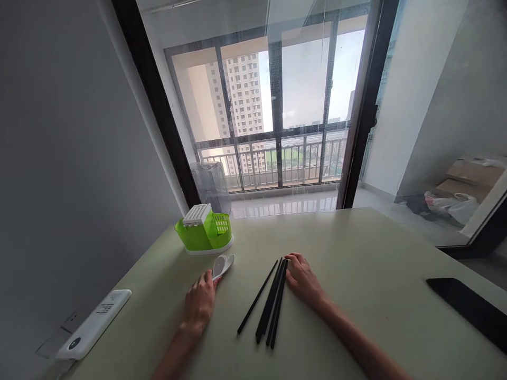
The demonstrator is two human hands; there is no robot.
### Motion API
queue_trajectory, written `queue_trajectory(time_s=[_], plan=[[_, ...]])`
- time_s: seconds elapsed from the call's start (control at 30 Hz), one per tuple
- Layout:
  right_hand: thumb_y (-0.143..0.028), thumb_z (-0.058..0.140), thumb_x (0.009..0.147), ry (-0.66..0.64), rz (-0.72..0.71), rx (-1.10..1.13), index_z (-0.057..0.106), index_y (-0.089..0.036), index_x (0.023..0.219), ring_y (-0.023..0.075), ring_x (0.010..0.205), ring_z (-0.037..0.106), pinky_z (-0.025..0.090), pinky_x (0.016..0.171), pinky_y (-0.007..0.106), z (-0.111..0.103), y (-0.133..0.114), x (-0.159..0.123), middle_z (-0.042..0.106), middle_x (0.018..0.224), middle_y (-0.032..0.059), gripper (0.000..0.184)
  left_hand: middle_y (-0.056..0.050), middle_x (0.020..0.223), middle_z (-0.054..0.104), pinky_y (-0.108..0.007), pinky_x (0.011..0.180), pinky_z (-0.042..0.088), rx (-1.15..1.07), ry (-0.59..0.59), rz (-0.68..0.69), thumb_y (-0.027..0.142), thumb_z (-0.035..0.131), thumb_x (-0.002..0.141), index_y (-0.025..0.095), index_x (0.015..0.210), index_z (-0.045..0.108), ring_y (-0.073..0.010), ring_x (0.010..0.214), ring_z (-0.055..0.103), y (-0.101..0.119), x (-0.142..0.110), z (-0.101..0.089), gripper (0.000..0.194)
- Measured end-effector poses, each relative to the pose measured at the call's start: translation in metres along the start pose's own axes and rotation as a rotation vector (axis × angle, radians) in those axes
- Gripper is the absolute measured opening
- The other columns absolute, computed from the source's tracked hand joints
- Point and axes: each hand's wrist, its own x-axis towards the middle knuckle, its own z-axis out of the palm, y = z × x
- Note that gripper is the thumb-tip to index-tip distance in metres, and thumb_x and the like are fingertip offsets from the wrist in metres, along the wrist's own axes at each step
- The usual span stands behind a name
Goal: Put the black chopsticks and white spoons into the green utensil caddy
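Observation:
White soup spoons [220, 265], at least two close together, are in my left hand [200, 300]; its fingers are closed around their handles, which are mostly hidden. Several black chopsticks [273, 303] lie on the table in a loose bundle, with one chopstick slanting apart on the left. My right hand [303, 279] rests at the far, thin ends of the bundle, with curled fingers and thumb closed against those ends. Beyond my left hand stands a green cutlery holder [202, 238] with a white base and a white slotted piece on its left part.
A pale table [336, 243] runs up to a dark-framed glass door. A white power strip [97, 322] lies along the left edge by the wall. At the right edge lies a flat black object [467, 309]. Cardboard boxes [473, 177] and bags sit on the floor behind glass.

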Motion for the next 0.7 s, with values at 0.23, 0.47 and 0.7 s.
queue_trajectory(time_s=[0.23, 0.47, 0.7], plan=[[-0.018, 0.054, 0.085, 0.041, -0.004, 0.05, 0.061, -0.023, 0.122, 0.027, 0.118, 0.061, 0.051, 0.101, 0.042, 0.0, -0.007, -0.001, 0.059, 0.128, 0.0115, 0.038, -0.017, 0.1, 0.075, -0.036, 0.069, 0.056, 0.034, -0.07, -0.012, 0.034, 0.033, 0.107, 0.012, 0.12, 0.062, -0.0306, 0.089, 0.076, 0.004, -0.006, -0.013, 0.039], [-0.033, 0.047, 0.098, 0.182, -0.056, 0.167, 0.053, -0.022, 0.127, 0.0265, 0.117, 0.062, 0.053, 0.097, 0.043, -0.015, -0.028, 0.006, 0.061, 0.127, 0.0132, 0.032, -0.013, 0.096, 0.076, -0.031, 0.068, 0.052, -0.17, -0.049, 0.028, 0.044, 0.029, 0.108, 0.017, 0.125, 0.058, -0.027, 0.087, 0.076, 0.052, -0.01, -0.034, 0.043], [-0.05, 0.041, 0.103, 0.095, 0.015, 0.541, 0.041, -0.027, 0.143, 0.0181, 0.093, 0.07, 0.058, 0.084, 0.033, -0.032, -0.04, 0.007, 0.065, 0.134, 0.0087, 0.047, -0.012, 0.108, 0.076, -0.031, 0.074, 0.053, -0.358, -0.225, 0.224, 0.046, 0.032, 0.107, 0.019, 0.118, 0.059, -0.0266, 0.097, 0.075, 0.159, -0.015, -0.057, 0.039]])
